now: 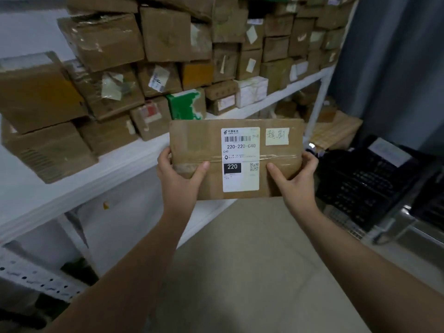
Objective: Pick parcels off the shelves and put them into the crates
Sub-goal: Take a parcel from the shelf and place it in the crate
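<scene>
A flat brown cardboard parcel (199,143) is held up in front of me, its face towards the camera. It carries a white shipping label reading 220-220-C40 and a small yellow note with handwriting. My left hand (179,180) grips its lower left edge, thumb across the front. My right hand (296,179) grips the lower right edge the same way. A black plastic crate (365,179) stands at the right, a little beyond the parcel.
A white shelf (115,171) runs from left to far right, stacked with several brown cardboard boxes (105,39), one with green print (185,104). A grey curtain (396,68) hangs at the right. A metal frame (396,224) carries the crate. Beige floor (252,260) lies below.
</scene>
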